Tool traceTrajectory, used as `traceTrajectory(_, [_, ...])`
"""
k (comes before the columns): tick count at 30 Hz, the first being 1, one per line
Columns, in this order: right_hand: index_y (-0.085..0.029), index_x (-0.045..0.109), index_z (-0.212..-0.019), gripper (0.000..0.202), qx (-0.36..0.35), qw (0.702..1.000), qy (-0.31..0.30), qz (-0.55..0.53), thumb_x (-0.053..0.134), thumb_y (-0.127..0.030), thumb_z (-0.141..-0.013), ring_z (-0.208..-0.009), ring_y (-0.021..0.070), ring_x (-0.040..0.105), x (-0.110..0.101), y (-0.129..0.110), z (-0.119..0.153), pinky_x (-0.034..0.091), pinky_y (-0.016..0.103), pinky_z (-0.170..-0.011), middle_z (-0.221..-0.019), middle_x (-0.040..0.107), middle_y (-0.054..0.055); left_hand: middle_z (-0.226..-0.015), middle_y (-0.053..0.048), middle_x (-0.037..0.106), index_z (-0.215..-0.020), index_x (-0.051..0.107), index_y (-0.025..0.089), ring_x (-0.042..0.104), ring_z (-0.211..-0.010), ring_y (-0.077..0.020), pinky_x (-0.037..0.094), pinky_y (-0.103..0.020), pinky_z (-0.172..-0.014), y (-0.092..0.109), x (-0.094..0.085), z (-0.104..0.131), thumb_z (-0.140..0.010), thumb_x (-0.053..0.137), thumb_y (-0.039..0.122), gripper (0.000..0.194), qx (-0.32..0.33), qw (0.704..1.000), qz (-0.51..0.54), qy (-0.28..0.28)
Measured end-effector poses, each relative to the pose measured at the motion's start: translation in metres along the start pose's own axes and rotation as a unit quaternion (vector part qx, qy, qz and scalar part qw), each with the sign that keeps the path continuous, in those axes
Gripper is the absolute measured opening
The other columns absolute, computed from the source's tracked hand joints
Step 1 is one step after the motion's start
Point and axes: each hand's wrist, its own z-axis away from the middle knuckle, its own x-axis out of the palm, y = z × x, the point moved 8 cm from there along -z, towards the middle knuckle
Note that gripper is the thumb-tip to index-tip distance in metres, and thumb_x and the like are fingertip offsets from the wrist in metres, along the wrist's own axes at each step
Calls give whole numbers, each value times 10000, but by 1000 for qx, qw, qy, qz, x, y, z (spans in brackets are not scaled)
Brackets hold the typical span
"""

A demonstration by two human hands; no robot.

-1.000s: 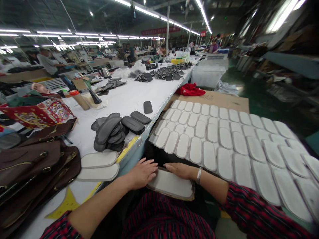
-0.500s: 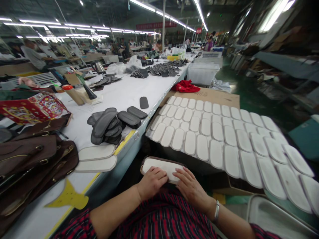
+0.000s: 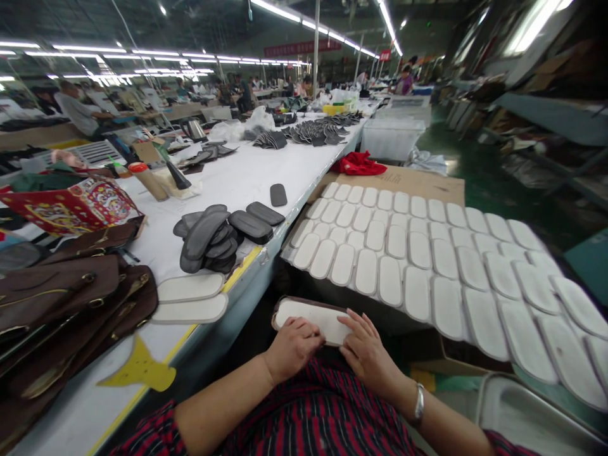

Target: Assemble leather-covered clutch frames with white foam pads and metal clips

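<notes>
A long white worktable (image 3: pixel 247 177) runs away on the left, and just right of it a cardboard sheet (image 3: pixel 427 183) carries rows of white insoles (image 3: pixel 418 253); faint print on the cardboard and the red banner far back are too small to read. On the table lie brown leather pieces (image 3: pixel 61 297), a pile of dark soles (image 3: pixel 209 240) and two white insoles (image 3: pixel 190 297). Low in the middle, over the person's lap, sits the dark-edged insole (image 3: pixel 308 313), its long axis nearly level, rounded end pointing left toward the table. The left hand (image 3: pixel 292 345) curls its fingers onto its near edge; the right hand (image 3: pixel 368 351) presses slightly spread fingers on its right end. Against half a second ago, the insole and hands sit almost unchanged, shifted slightly right.
</notes>
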Motion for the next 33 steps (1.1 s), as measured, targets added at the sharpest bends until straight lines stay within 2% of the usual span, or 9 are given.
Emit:
traceTrajectory(8, [-173, 532, -723, 133, 91, 995, -3, 45, 437, -171, -815, -1288, 269, 268, 6, 6, -5, 240, 504, -1039, -1291, 460, 127, -867, -8, 610, -815, 636, 227, 485, -855, -177, 349, -331, -753, -5, -2, -13, -841, 495, 200, 146, -126, 990, 58, 6])
traceTrajectory(11, [-146, 551, -891, 134, 122, 989, 9, 79, 491, -193, -781, -1296, 274, 249, 3, 13, -10, 229, 484, -1047, -1372, 358, 154, -843, -24, 586, -793, 614, 198, 495, -863, -202, 378, -353, -755, -11, 0, -20, -774, 558, 168, 66, -178, 982, 57, -1])
traceTrajectory(13, [-124, 495, -1108, 387, 143, 985, 8, 94, 555, -226, -739, -1306, 272, 226, -2, 21, -16, 217, 473, -1053, -1424, 264, 158, -886, -34, 575, -844, 616, 197, 509, -878, -205, 403, -372, -788, -19, -2, -20, -745, 574, 153, 116, -187, 977, 97, 10])
traceTrajectory(17, [-164, 216, -1379, 891, 142, 984, -82, 69, 667, -347, -633, -1317, 262, 205, 5, 34, -32, 192, 481, -1057, -1454, 208, 119, -1265, -60, 422, -1280, 374, 275, 528, -1005, -179, 449, -357, -871, -66, -34, 15, -760, 580, 210, 563, -224, 909, 306, 173])
traceTrajectory(19, [-155, 187, -1395, 1014, 120, 982, -141, 46, 702, -433, -566, -1321, 271, 189, 15, 34, -42, 166, 487, -1063, -1455, 207, 121, -1399, -69, 280, -1367, 210, 289, 411, -1197, -235, 380, -405, -979, -96, -46, 44, -718, 648, 290, 783, -248, 873, 349, 234])
traceTrajectory(22, [-125, 205, -1394, 1143, 83, 976, -201, 23, 722, -551, -469, -1317, 307, 183, 33, 26, -61, 115, 506, -1064, -1442, 232, 150, -1461, -88, 191, -1397, 163, 253, 202, -1322, -308, 203, -471, -1077, -119, -28, 68, -554, 776, 368, 1048, -263, 888, 347, 149])
traceTrajectory(25, [-112, 223, -1390, 1189, 56, 971, -233, 9, 708, -620, -430, -1300, 329, 217, 49, 13, -81, 94, 518, -1059, -1419, 277, 173, -1444, -117, 245, -1407, 139, 218, 245, -1310, -299, 185, -459, -1084, -123, 6, 72, -509, 800, 376, 1126, -268, 877, 393, 67])
traceTrajectory(28, [-85, 215, -1390, 1223, 49, 969, -243, 4, 691, -658, -421, -1284, 340, 243, 59, 5, -99, 96, 525, -1054, -1409, 288, 189, -1400, -113, 338, -1399, 175, 202, 328, -1272, -274, 234, -436, -1068, -121, 22, 65, -572, 771, 363, 1033, -253, 844, 466, 84])
traceTrajectory(33, [-82, 204, -1392, 1212, 44, 964, -263, -15, 659, -690, -446, -1267, 334, 274, 73, -5, -120, 104, 525, -1050, -1398, 312, 185, -1372, -102, 380, -1365, 258, 190, 358, -1251, -253, 252, -415, -1064, -120, 23, 59, -649, 728, 342, 870, -244, 800, 532, 129])
